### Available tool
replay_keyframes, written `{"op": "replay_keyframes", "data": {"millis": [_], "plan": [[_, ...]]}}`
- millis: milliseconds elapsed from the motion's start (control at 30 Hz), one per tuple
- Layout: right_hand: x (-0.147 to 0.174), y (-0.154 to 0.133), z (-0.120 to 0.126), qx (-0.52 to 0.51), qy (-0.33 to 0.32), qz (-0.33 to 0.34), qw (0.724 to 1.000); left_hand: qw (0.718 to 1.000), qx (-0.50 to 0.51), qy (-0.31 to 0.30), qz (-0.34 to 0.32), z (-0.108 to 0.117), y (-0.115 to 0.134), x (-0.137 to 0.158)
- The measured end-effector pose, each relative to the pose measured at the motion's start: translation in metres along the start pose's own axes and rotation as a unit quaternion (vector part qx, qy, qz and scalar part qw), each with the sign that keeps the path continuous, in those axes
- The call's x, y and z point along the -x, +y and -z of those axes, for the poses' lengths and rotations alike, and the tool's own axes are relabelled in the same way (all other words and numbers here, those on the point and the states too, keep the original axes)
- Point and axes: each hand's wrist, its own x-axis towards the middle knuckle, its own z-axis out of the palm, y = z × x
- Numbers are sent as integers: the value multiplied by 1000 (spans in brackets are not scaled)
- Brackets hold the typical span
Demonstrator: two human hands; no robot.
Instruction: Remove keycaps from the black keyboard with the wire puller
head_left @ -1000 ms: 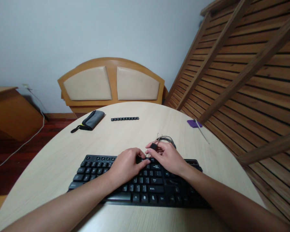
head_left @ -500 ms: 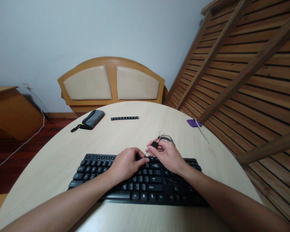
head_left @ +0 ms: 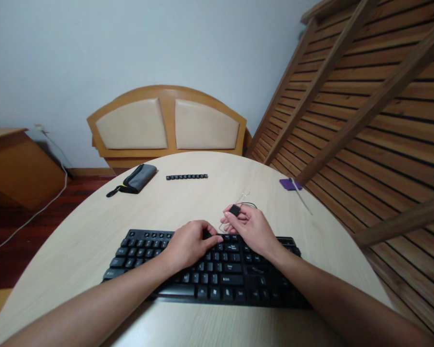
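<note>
Dim, cool indoor light, faint sheen on near tabletop (head_left: pixel 188 322), stretched edges

Left hand (head_left: pixel 188 243) touches keyboard (head_left: pixel 214 278); right hand (head_left: pixel 256 230) holds wire tool (head_left: pixel 235 210) (black-handled).

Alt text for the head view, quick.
A person's left hand is over a black keyboard; the right hand holds a small black piece with thin wires beside it. Farther back on the table lie a row of black keycaps and a gray pouch.
</note>
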Motion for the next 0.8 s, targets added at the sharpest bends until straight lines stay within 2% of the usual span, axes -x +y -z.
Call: {"op": "replay_keyframes", "data": {"millis": [267,400,800], "plan": [[-4,8,0,22,4,10,1000,1000,-9,2,-15,0,-2,0],[-3,8,0,28,-19,26,999,999,10,13,-36,0,-3,-1],[-2,8,-1,-24,-19,5,1000,996,54,-14,-67,4,-12,-3]]}}
